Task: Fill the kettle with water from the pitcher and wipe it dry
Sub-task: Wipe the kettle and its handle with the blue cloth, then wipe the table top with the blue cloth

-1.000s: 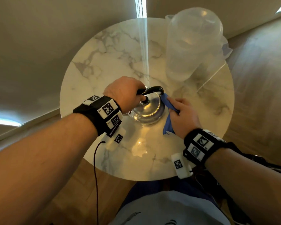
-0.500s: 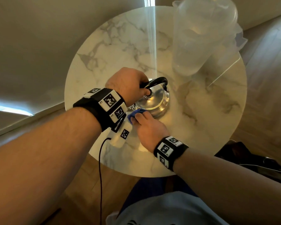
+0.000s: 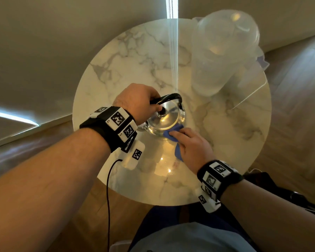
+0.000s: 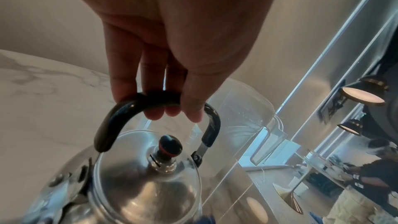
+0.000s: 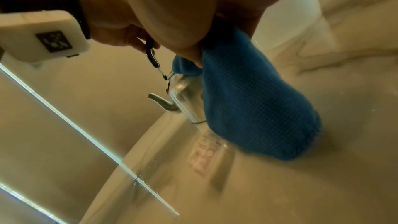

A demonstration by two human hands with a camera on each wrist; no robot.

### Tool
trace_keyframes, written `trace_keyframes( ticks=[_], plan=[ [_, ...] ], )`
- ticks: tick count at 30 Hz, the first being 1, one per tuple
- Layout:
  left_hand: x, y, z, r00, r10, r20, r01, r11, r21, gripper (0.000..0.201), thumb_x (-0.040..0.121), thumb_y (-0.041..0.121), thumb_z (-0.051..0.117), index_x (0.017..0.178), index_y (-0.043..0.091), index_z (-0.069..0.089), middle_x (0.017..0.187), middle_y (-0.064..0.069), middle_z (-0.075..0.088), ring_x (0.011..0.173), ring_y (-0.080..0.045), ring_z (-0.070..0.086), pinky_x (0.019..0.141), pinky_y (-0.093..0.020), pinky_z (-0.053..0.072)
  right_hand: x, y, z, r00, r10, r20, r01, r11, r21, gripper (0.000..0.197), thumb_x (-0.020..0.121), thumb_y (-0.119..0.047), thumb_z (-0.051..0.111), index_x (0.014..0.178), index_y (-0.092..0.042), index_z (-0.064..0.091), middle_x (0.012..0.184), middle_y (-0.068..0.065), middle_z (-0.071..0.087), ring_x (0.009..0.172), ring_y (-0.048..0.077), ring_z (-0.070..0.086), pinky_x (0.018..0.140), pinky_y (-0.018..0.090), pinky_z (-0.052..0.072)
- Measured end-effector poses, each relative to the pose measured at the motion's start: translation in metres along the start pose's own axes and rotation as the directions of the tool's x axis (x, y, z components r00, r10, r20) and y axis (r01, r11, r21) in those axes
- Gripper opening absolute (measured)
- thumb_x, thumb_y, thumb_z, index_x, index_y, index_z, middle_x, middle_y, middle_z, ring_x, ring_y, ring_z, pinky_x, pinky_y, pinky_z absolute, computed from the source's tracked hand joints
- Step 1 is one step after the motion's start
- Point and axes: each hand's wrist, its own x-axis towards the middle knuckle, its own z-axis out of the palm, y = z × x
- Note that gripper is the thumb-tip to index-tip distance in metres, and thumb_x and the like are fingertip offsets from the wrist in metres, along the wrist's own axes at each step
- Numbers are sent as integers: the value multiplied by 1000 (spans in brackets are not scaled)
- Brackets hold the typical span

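A: What's out?
B: One kettle [image 3: 165,119], one pitcher [image 3: 224,51], one blue cloth [image 3: 173,135]

A: Hands?
B: Left hand [image 3: 135,100] fingers curl round the kettle handle; right hand [image 3: 191,148] fingers press cloth against the kettle's side, pitcher beyond the fingertips

A: Surface?
B: Round marble table [image 3: 135,55], wood floor

Round white marble table [image 3: 127,57]; wood floor [image 3: 296,99]; beige wall [image 3: 44,42]; lit wall lamps [image 4: 364,95].

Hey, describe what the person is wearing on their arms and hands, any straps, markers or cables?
Both hands, the left hand and the right hand, are bare, with bare forearms and no sleeves. Each wrist carries a black band fitted with white blocks printed with black square-pattern markers. A thin black cable hangs from the left wrist unit.
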Motion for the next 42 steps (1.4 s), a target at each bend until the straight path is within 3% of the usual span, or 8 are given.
trace_keyframes(
  ticks=[3, 6, 11, 16, 26, 31, 35, 42],
  plan=[
    [4, 0, -5, 999, -40, -12, 40, 999, -25, 26, 92, 37, 73, 116, 28, 77, 103, 6, 76, 93, -16, 68, 77, -31, 51, -9, 15, -19, 993, 65, 101, -70, 997, 44, 42, 90, 1, 58, 127, -14, 70, 126, -2, 70, 103, 26, 70, 87, 39, 57],
    [13, -2, -14, 997, -71, -35, 69, 997, -39, 26, 92, 37, 73, 117, 29, 76, 105, 6, 76, 93, -16, 70, 83, -35, 56, -17, 30, -40, 951, 209, 226, -237, 965, 107, 42, 97, -3, 51, 127, -29, 68, 121, -43, 59, 101, -5, 65, 88, 11, 45],
    [40, -4, -27, 995, -76, -61, 77, 997, 19, 28, 94, 37, 71, 121, 29, 75, 108, 6, 76, 96, -15, 67, 77, -30, 48, -22, 61, -66, 911, 267, 316, -310, 946, 95, 45, 94, -18, 48, 127, -45, 63, 127, -24, 67, 102, 11, 69, 91, 41, 57],
    [66, -10, -38, 992, -101, -78, 106, 992, 64, 29, 93, 38, 71, 121, 30, 74, 110, 5, 77, 101, -18, 68, 83, -34, 54, -16, 75, -87, 927, 224, 302, -249, 967, 47, 47, 96, -6, 56, 125, -41, 67, 121, -43, 56, 102, -6, 62, 92, 17, 49],
    [77, -21, -39, 992, -70, -101, 80, 991, 105, 30, 94, 41, 69, 122, 31, 74, 107, 6, 76, 93, -17, 67, 73, -32, 50, -8, 79, -104, 879, 430, 205, -440, 898, 3, 36, 100, -16, 55, 123, -38, 70, 104, -12, 72, 99, 16, 66, 85, 32, 49],
    [56, -33, -19, 967, 62, -246, -75, 996, -41, 59, 89, 37, 77, 143, 24, 57, 147, -1, 57, 131, -23, 57, 109, -42, 46, -6, 98, -125, 808, 584, 76, -586, 786, 198, 29, 102, -13, 55, 128, -20, 67, 111, 3, 71, 107, 25, 66, 89, 31, 45],
    [12, -25, 17, 882, 186, -433, -259, 959, -115, 48, 85, 20, 77, 131, 19, 65, 146, 0, 56, 134, -24, 50, 109, -35, 42, 9, 123, -150, 806, 592, 16, -569, 766, 298, 26, 104, -16, 56, 127, -19, 66, 117, 5, 71, 110, 25, 65, 99, 37, 48],
    [-54, 35, 117, 918, 382, -110, -395, 909, -134, 30, 90, 36, 57, 115, 29, 72, 125, 9, 67, 117, -13, 60, 95, -35, 56, 32, 168, -148, 742, 641, 196, -657, 753, 24, 45, 101, -29, 60, 145, -20, 53, 137, 15, 65, 123, 36, 60, 97, 37, 45]
  ],
)
